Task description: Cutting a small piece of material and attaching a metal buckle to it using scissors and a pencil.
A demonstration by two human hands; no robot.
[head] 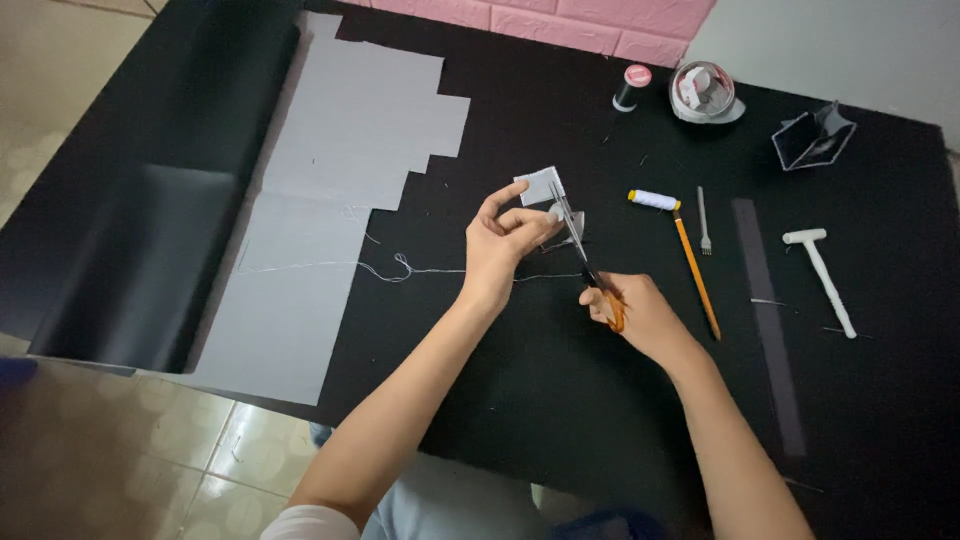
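**Scissors at the edge of a small grey piece**

The step in hand looks like trimming: the left hand [505,235] pinches a small grey piece [541,186] between thumb and fingertips, holding it up just above the worktop [560,400], while the right hand [640,312] is closed through the orange handles of a pair of scissors [585,255]. The slim metal blades point away from the person and meet the piece at its right edge; whether they are parted cannot be told. A thin pale thread [400,268] trails left from the hands across the black surface. The next move, as I judge it, calls for a steady pinch and a short, controlled snip close to the edge.

The worktop is covered in matt black. On its left lies a large grey sheet [340,180], flat and smooth, with stepped cut-outs along its right side. To the right of the hands lie a spool of white thread [653,199], an orange pencil [697,275], a small metal pronged tool [703,222] and a white mallet [822,275].
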